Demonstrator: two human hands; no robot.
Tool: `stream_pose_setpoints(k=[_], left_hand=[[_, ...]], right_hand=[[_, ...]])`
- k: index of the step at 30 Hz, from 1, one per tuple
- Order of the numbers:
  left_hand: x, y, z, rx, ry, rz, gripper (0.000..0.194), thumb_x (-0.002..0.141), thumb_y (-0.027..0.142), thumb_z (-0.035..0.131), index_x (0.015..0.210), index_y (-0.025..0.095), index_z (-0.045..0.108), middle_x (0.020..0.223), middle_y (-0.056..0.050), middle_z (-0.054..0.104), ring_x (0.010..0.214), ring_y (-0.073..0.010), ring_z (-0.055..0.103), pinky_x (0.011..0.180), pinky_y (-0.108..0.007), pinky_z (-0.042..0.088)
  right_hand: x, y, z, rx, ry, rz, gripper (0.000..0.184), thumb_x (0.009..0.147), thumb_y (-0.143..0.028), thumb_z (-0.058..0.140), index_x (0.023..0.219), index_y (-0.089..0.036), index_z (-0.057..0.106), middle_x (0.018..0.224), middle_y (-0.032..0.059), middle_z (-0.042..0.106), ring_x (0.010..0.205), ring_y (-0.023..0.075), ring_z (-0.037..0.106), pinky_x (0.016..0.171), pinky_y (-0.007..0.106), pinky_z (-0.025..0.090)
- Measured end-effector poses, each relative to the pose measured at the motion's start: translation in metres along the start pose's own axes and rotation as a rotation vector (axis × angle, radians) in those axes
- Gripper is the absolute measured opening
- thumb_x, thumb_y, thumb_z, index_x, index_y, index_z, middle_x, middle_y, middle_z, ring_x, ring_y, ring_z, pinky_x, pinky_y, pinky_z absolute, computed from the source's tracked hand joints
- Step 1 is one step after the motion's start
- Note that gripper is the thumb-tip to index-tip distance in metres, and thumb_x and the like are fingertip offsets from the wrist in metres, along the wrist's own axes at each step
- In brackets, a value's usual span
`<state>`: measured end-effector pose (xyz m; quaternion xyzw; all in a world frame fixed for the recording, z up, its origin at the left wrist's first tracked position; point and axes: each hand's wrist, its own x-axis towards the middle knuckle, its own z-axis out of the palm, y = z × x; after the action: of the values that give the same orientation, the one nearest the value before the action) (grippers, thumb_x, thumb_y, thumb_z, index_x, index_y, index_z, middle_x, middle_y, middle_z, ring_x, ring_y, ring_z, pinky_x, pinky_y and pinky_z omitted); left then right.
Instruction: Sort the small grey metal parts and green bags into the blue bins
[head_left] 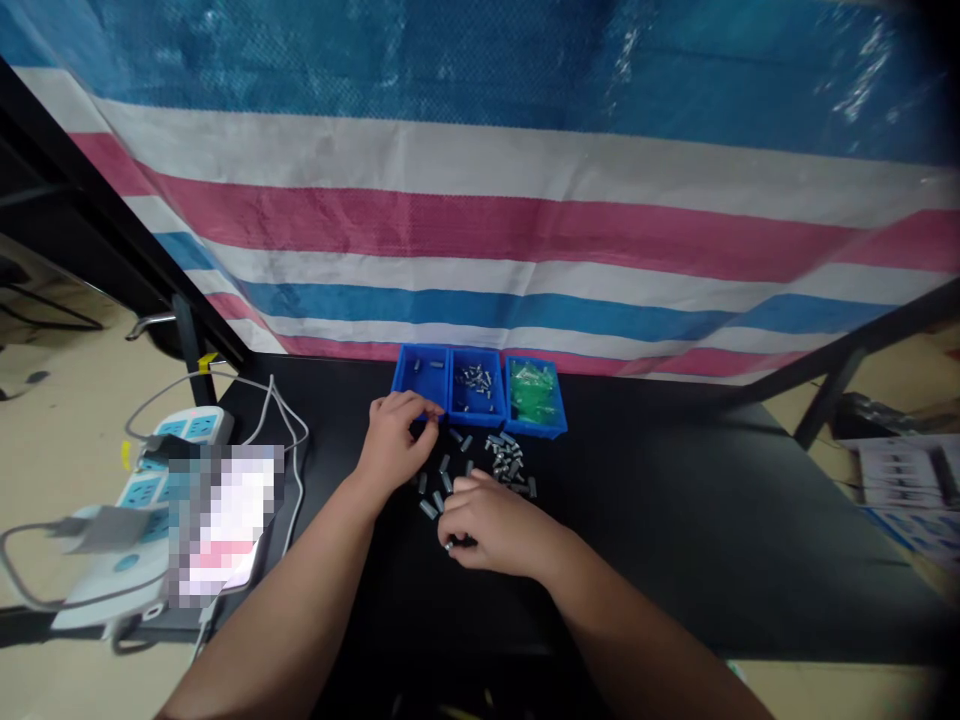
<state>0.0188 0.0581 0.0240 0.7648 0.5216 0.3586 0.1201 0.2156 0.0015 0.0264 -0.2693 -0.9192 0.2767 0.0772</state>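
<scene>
Head view: partway, I'd judge. Left bin point(400, 382) has a couple of grey cylinders point(436, 365), middle bin point(496, 385) a scatter of small screws point(476, 377), right bin point(561, 425) green bagged stuff point(534, 400). Not binned: loose metal parts point(427, 509) on the counter point(637, 520), near side of the bins. Right hand point(487, 522) pinching a small shiny part point(449, 546); left hand point(397, 438) at left bin's near edge, can't tell if its grip holds anything

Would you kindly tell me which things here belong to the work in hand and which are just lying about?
Apparently in use:
small metal part, in the right hand
loose metal parts on the table
left blue bin, by the left hand
middle blue bin, holding metal parts
right blue bin

Apparently incidental:
power strip
phone, partly pixelated
pale cable
</scene>
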Motion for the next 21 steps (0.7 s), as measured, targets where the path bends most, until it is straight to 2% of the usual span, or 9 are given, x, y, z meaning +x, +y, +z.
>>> stream_pose_setpoints(k=[4,6,7,9,11,13,14,17,21], left_hand=[[0.0,0.001,-0.001,-0.009,0.003,0.008,0.016,0.088,0.017,0.057,0.092,0.025,0.069,0.097,-0.001,0.073,0.097,-0.0215,0.065,0.092,-0.039,0.038],[0.0,0.001,-0.002,-0.011,0.005,0.013,0.016,0.088,0.017,0.057,0.093,0.025,0.069,0.097,0.0,0.073,0.096,-0.0214,0.065,0.092,-0.039,0.037],[0.0,0.001,-0.002,-0.01,0.004,0.013,0.016,0.088,0.017,0.057,0.093,0.025,0.069,0.097,-0.001,0.073,0.097,-0.0216,0.065,0.092,-0.04,0.037],[0.0,0.001,-0.003,-0.006,0.0,0.013,0.016,0.088,0.017,0.057,0.093,0.025,0.069,0.097,-0.001,0.073,0.098,-0.0222,0.065,0.091,-0.04,0.037],[0.0,0.001,-0.002,-0.005,0.0,0.014,0.016,0.088,0.018,0.057,0.094,0.025,0.069,0.098,-0.001,0.073,0.099,-0.0226,0.064,0.091,-0.04,0.037],[0.0,0.001,-0.002,-0.006,0.005,0.014,0.016,0.088,0.018,0.057,0.094,0.025,0.069,0.099,-0.001,0.074,0.099,-0.0226,0.065,0.091,-0.04,0.037],[0.0,0.0,-0.002,-0.005,0.007,0.014,0.016,0.088,0.018,0.057,0.094,0.025,0.07,0.099,-0.001,0.074,0.098,-0.0226,0.065,0.091,-0.04,0.037],[0.0,0.0,-0.001,-0.004,0.014,0.015,0.016,0.088,0.018,0.058,0.093,0.025,0.07,0.098,-0.001,0.074,0.097,-0.0227,0.065,0.091,-0.04,0.038],[0.0,-0.001,0.0,-0.01,0.018,0.022,0.017,0.086,0.016,0.058,0.093,0.025,0.07,0.097,0.0,0.074,0.097,-0.0222,0.065,0.091,-0.039,0.038]], right_hand=[[-0.002,0.0,0.0,0.095,0.072,-0.009,0.011,0.077,-0.012,0.069,0.076,-0.022,0.065,0.067,-0.0035,0.065,0.076,0.0158,0.055,0.08,0.031,0.04],[-0.002,0.005,-0.003,0.19,0.177,0.01,0.013,0.074,-0.009,0.068,0.076,-0.022,0.065,0.069,-0.003,0.065,0.073,0.0148,0.056,0.073,0.028,0.043],[-0.002,0.008,-0.005,0.228,0.268,0.031,0.013,0.074,-0.009,0.067,0.077,-0.022,0.065,0.071,-0.0024,0.065,0.072,0.0145,0.057,0.071,0.027,0.044],[0.002,0.015,-0.007,0.284,0.541,0.106,0.01,0.079,-0.013,0.065,0.082,-0.022,0.067,0.075,-0.0007,0.066,0.07,0.0145,0.058,0.069,0.027,0.046],[0.007,0.023,-0.008,0.328,0.828,0.221,0.016,0.085,-0.018,0.063,0.099,-0.023,0.068,0.083,0.0011,0.07,0.069,0.0146,0.059,0.069,0.028,0.048],[0.01,0.031,-0.01,0.34,1.003,0.328,0.031,0.087,-0.022,0.064,0.118,-0.022,0.064,0.091,0.0027,0.072,0.067,0.0143,0.059,0.066,0.028,0.049],[0.01,0.033,-0.011,0.325,1.035,0.363,0.035,0.087,-0.023,0.064,0.122,-0.022,0.062,0.092,0.0028,0.072,0.065,0.014,0.058,0.065,0.028,0.048],[0.002,0.039,-0.016,0.207,0.96,0.403,0.02,0.085,-0.021,0.064,0.105,-0.022,0.069,0.079,0.0004,0.068,0.06,0.0133,0.052,0.061,0.027,0.044],[-0.015,0.044,-0.024,0.107,0.597,0.342,0.012,0.08,-0.013,0.065,0.085,-0.022,0.07,0.074,-0.0009,0.067,0.07,0.0152,0.057,0.067,0.027,0.043]])
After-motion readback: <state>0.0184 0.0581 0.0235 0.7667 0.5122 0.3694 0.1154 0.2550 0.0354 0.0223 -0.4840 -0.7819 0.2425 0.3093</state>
